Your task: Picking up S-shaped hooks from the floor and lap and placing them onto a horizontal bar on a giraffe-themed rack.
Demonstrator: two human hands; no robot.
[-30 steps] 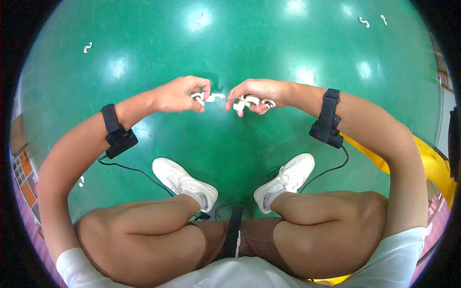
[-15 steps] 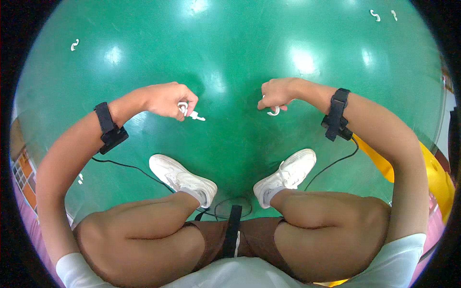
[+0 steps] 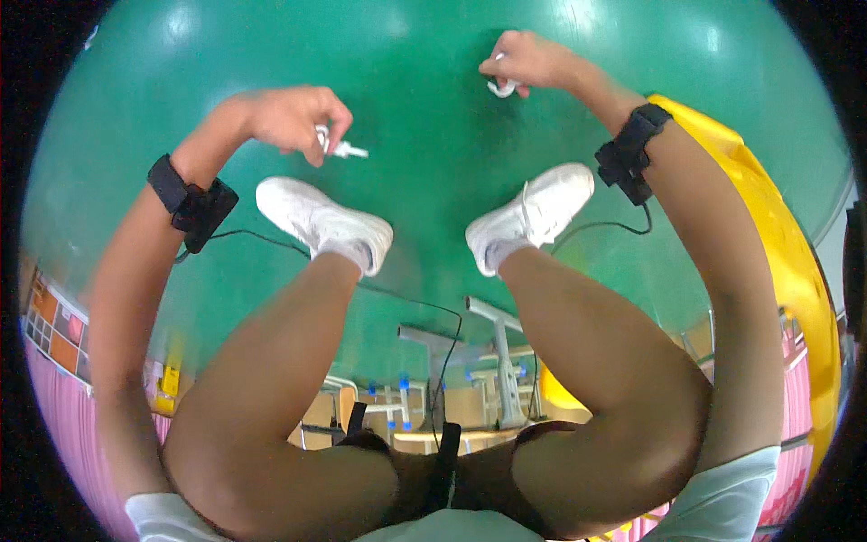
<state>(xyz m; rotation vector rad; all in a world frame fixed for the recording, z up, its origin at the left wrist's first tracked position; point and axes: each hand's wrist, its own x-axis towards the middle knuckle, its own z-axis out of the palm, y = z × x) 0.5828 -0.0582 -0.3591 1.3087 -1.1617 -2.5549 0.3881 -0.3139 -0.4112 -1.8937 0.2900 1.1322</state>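
Note:
My left hand (image 3: 289,117) is closed around a small white plastic piece (image 3: 341,147) whose end sticks out to the right of my fingers. My right hand (image 3: 528,61) pinches a small white hook-shaped piece (image 3: 502,88) that hangs just under my fingertips. Both hands are held out over the green floor (image 3: 424,154), well apart from each other. Each wrist wears a black band (image 3: 191,203), and the one on the right (image 3: 629,155) has a thin cable running from it.
My white shoes (image 3: 325,221) (image 3: 533,215) rest on the green floor below the hands, with my bare knees lower down. A yellow curved object (image 3: 795,262) lies along the right. Between my legs I see chair and table legs (image 3: 488,361).
My hands have pulled further apart, the right one going up and away. The view has tipped down and back, so my legs fill the lower half and furniture shows between them.

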